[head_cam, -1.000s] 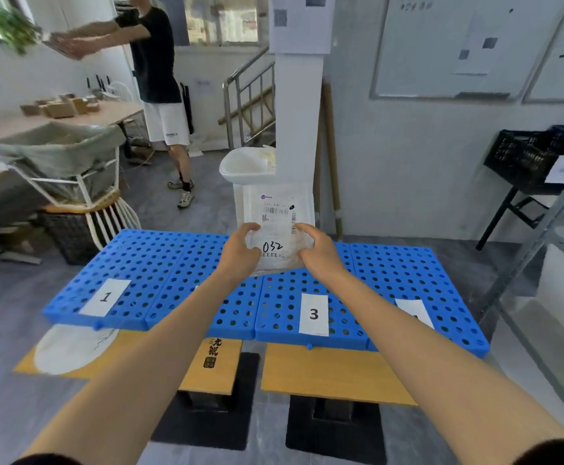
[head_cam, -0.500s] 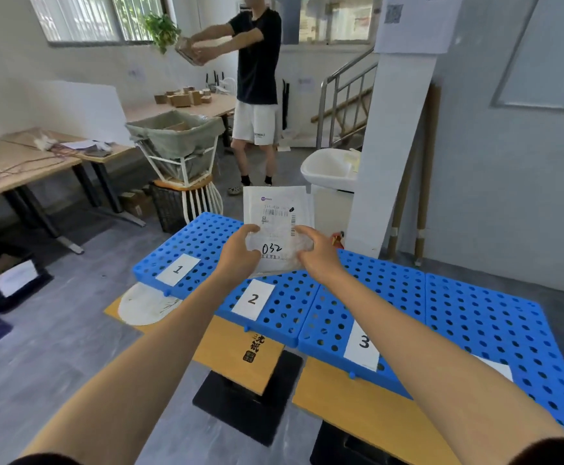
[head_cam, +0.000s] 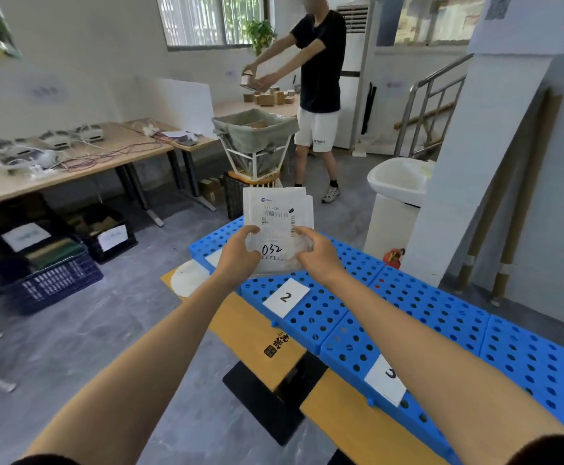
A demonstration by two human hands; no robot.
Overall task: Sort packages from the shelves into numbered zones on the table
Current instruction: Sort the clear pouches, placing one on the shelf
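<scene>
I hold a white plastic package (head_cam: 278, 213) upright in front of me, with a barcode label and "032" handwritten on it. My left hand (head_cam: 240, 255) grips its lower left edge and my right hand (head_cam: 315, 255) grips its lower right edge. Below them lies the blue perforated table top (head_cam: 441, 313). A white card marked 2 (head_cam: 285, 297) sits just under the package. The card marked 3 (head_cam: 386, 380) is partly hidden by my right forearm. Another card at the far left end is mostly covered by my left hand.
A person in a black shirt (head_cam: 320, 62) stands behind the table handling small boxes. A fabric-lined cart (head_cam: 255, 135), wooden desks (head_cam: 72, 159) with cables, dark crates (head_cam: 55, 276) on the floor, a white basin (head_cam: 399, 181) and a white pillar (head_cam: 475, 162) surround the table.
My view has swung left, so the table now runs off to the right and the desks and crates have come into sight. Both hands keep the same grip on the package.
</scene>
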